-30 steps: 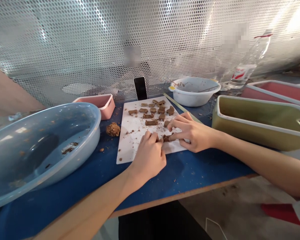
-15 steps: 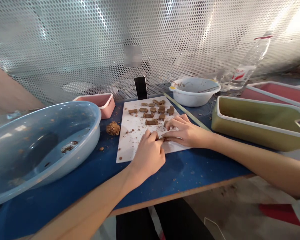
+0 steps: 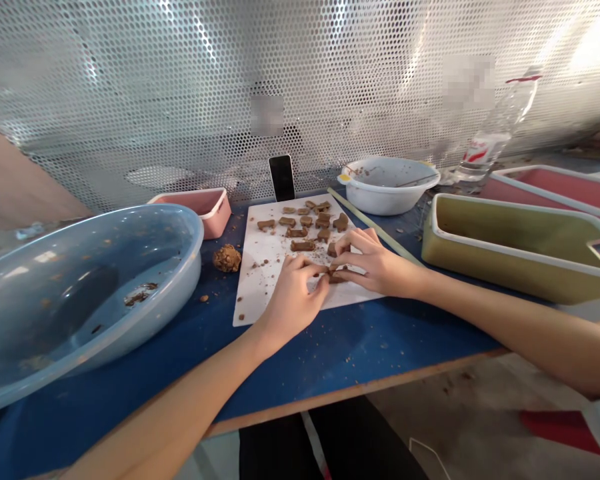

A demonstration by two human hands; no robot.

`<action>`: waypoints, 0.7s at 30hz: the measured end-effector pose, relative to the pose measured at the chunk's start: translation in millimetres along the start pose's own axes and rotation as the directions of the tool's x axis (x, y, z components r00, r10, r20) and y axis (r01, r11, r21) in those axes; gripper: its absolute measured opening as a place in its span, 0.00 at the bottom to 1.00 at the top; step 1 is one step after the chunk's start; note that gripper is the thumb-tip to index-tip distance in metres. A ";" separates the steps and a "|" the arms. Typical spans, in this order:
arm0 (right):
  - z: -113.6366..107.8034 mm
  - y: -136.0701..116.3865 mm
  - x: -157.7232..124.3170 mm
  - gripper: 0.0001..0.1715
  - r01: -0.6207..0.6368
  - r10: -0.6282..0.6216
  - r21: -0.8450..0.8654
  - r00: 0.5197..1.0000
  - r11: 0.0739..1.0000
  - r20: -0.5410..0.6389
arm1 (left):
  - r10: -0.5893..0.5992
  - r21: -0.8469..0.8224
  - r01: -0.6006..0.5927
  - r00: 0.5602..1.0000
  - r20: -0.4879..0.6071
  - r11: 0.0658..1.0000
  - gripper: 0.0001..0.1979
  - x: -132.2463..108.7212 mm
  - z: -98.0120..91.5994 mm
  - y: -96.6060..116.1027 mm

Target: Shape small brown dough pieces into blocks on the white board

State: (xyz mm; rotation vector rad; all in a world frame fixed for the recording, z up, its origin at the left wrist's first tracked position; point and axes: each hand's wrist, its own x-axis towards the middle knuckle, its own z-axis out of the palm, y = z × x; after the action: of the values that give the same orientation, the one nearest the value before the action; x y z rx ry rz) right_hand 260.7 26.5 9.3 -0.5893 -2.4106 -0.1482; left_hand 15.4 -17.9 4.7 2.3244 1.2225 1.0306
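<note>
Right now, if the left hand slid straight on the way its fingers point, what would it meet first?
The left hand would meet the brown piece at its fingertips, then probably the right hand just beyond.

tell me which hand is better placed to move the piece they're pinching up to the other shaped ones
Right, likely. The right hand lies farther up the white board, its fingers next to the shaped brown pieces. The left hand sits near the board's front edge; both pinch the small piece.
</note>
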 end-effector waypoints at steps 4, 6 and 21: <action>-0.8 -1.3 0.1 0.07 -0.020 0.027 0.085 0.997 0.996 -0.071 | -0.116 -0.302 0.129 0.991 0.062 0.944 0.11 5.4 -1.2 -2.2; -1.6 -3.0 0.2 0.06 -0.016 0.027 0.115 0.995 0.993 -0.101 | -0.151 -0.427 0.193 0.980 0.129 0.883 0.13 7.2 -1.3 -4.6; -4.5 -10.8 1.8 0.05 -0.063 0.096 0.214 0.984 0.975 -0.147 | -0.259 -0.690 0.401 0.916 0.306 0.603 0.21 9.0 -5.8 4.9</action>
State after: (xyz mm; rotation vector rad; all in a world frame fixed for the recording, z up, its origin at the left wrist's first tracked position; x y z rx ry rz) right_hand 257.2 16.5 14.4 -0.5552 -2.2115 0.0891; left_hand 17.4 -13.7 15.5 1.4337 0.8700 0.9227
